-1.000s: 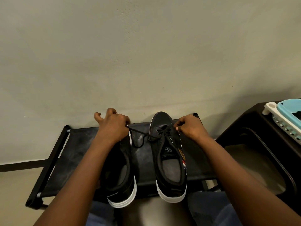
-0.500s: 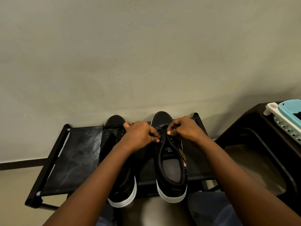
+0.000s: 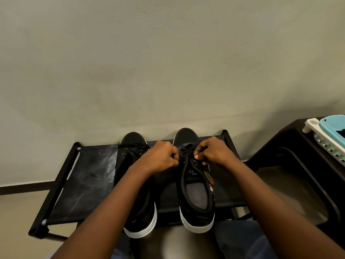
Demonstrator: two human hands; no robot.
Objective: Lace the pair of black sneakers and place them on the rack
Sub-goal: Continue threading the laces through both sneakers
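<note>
- Both black sneakers stand side by side on the fabric shelf of the shoe rack (image 3: 87, 184), toes toward the wall (image 3: 168, 62), probably so the eyelets face the person.
- The left hand (image 3: 160, 157) and right hand (image 3: 212, 153), fingers curled, each pinch the lace (image 3: 186, 153) over the right sneaker (image 3: 196, 193), apparently tightening it.
- The left sneaker (image 3: 133, 144), beside it, has lace only across its front eyelets.
- Right of the rack stands a dark table (image 3: 291, 139) bearing a pale blue basket (image 3: 334, 131).

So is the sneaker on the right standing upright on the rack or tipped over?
Upright. The right sneaker sits sole-down on the rack, opening facing up, white sole edge toward the camera, while both hands pinch its lace.
</note>
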